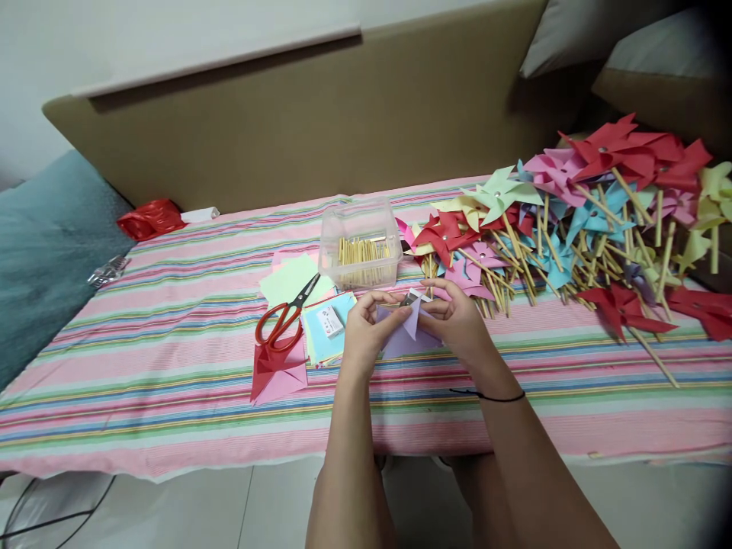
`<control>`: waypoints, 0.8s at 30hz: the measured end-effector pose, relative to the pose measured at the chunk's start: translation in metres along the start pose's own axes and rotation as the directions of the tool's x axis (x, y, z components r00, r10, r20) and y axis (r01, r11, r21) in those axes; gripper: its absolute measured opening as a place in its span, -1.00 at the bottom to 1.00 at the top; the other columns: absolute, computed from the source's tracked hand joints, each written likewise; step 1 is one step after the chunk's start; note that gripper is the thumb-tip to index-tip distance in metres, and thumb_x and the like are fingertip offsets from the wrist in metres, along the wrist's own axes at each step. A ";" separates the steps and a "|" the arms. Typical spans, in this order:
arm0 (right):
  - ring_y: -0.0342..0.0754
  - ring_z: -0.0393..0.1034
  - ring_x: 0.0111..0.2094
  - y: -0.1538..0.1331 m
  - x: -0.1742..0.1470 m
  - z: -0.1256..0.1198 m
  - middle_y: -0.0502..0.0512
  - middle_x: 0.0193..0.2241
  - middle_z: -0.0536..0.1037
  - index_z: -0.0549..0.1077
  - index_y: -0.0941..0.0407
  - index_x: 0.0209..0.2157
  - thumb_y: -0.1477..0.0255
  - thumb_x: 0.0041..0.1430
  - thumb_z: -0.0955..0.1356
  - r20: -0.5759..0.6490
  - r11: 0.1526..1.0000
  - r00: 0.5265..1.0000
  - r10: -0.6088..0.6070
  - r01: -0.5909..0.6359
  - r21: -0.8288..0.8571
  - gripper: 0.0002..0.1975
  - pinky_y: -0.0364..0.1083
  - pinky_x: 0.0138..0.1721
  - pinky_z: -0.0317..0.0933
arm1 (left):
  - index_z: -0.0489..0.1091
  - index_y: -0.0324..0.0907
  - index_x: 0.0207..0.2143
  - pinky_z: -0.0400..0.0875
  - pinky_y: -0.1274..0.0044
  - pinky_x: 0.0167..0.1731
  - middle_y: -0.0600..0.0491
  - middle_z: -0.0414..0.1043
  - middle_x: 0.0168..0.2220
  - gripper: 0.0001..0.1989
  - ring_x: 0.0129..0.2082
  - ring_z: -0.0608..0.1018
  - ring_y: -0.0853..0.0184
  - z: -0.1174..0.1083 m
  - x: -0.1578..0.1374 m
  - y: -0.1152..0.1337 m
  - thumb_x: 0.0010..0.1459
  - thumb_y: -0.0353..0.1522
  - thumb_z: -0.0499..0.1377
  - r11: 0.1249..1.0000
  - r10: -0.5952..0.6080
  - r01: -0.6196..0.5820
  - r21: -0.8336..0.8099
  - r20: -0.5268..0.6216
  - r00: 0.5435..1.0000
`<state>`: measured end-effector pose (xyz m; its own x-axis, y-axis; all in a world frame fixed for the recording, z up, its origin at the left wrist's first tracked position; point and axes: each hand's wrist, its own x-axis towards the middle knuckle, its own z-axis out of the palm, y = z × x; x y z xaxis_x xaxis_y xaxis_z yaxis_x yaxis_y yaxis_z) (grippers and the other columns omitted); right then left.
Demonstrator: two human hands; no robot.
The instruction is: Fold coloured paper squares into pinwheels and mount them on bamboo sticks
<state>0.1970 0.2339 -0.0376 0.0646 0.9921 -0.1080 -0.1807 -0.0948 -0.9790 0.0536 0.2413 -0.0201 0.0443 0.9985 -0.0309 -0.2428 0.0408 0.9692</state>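
Observation:
A piece of purple paper (409, 343) is between my two hands, one pointed flap of it folded up toward the middle. My left hand (370, 328) is closed on its left side, thumb and fingers pinching near the flap. My right hand (457, 316) grips the right side, with a dark cord round the wrist. Just behind the flap is a small dark and white item (415, 296), partly hidden by my fingers. A clear plastic box (360, 274) of short wooden sticks (363, 250) stands right beyond my hands.
Red-handled scissors (286, 320) lie left on stacked pale green paper (291, 282). A small white box (329, 322) rests on blue paper (343, 305). Red cut paper (268, 370) is nearer. Many-coloured pinwheels (497, 194) heap up at right. A red plastic bag (152, 219) sits far left.

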 end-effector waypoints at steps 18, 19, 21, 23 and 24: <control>0.02 0.53 -0.47 0.004 0.001 -0.004 0.02 -0.47 0.63 0.29 0.03 -0.11 0.34 -0.20 0.52 -0.029 0.999 1.000 -0.004 0.002 -0.051 -0.42 -0.07 -0.46 0.36 | 0.44 -0.17 -0.44 0.31 0.57 -0.44 0.11 0.45 -0.42 -0.69 -0.47 0.44 0.42 -0.007 0.005 -0.003 -0.27 -0.30 0.44 0.984 0.004 -0.005 0.180 0.008 1.000; 0.02 0.53 -0.47 0.004 0.001 -0.004 0.02 -0.47 0.63 0.29 0.02 -0.11 0.33 -0.20 0.52 -0.025 0.999 1.000 0.000 -0.001 -0.050 -0.42 -0.06 -0.45 0.36 | 0.44 -0.17 -0.45 0.30 0.58 -0.47 0.12 0.44 -0.42 -0.70 -0.50 0.42 0.44 -0.008 0.006 -0.004 -0.26 -0.29 0.43 0.983 0.000 0.001 0.184 -0.005 1.000; 0.02 0.53 -0.47 0.004 0.001 -0.004 0.02 -0.47 0.63 0.29 0.02 -0.11 0.33 -0.20 0.52 -0.025 0.999 1.000 0.002 -0.004 -0.050 -0.42 -0.07 -0.46 0.36 | 0.45 -0.16 -0.44 0.26 0.59 -0.54 0.13 0.43 -0.44 -0.71 -0.56 0.38 0.46 -0.010 0.007 -0.005 -0.24 -0.28 0.43 0.978 -0.018 0.023 0.205 -0.024 1.000; 0.01 0.52 -0.48 0.004 0.002 -0.005 0.03 -0.47 0.63 0.29 0.03 -0.11 0.33 -0.21 0.53 -0.025 0.999 1.000 0.003 -0.004 -0.045 -0.41 -0.08 -0.48 0.34 | 0.45 -0.16 -0.44 0.22 0.60 -0.58 0.12 0.43 -0.47 -0.71 -0.59 0.36 0.48 -0.011 0.008 -0.007 -0.23 -0.27 0.42 0.974 -0.028 0.035 0.223 -0.035 0.999; 0.00 0.52 -0.49 0.004 0.002 -0.005 0.03 -0.47 0.63 0.29 0.04 -0.11 0.33 -0.21 0.53 -0.024 0.999 1.000 0.003 -0.004 -0.040 -0.41 -0.09 -0.48 0.34 | 0.45 -0.17 -0.44 0.21 0.60 -0.59 0.12 0.43 -0.48 -0.71 -0.60 0.35 0.48 -0.011 0.008 -0.008 -0.23 -0.27 0.42 0.973 -0.028 0.036 0.228 -0.039 0.999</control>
<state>0.2014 0.2348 -0.0427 0.0873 0.9895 -0.1149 -0.1414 -0.1019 -0.9847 0.0455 0.2495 -0.0305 0.0138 0.9976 -0.0676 -0.0141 0.0678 0.9976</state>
